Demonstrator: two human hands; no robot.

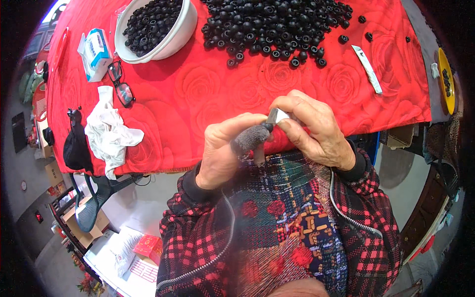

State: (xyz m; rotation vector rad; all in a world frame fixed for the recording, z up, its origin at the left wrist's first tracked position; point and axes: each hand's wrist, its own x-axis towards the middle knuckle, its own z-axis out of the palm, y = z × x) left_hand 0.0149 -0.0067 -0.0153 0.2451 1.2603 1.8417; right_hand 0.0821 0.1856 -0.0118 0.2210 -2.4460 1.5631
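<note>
My left hand (222,146) is closed, pinching a small round black plastic piece (268,127) between thumb and fingers. Grey fuzzy material (249,140) wraps a finger of that hand. In my right hand (319,128) is a short blade (272,117) with a white wrapping (281,116) at its grip. The blade meets the black piece, its edge close to my left thumb. Both hands are held together over the table's near edge. Beyond them lies a large heap of similar black pieces (277,29), and a white bowl (170,47) holds more.
A red rose-patterned cloth (198,84) covers the table. Eyeglasses (121,84), a blue-and-white box (95,54), a crumpled white cloth (111,131) and a black mask (76,143) lie left. Right are a white strip (367,69) and a yellow plate (447,81) with small black bits.
</note>
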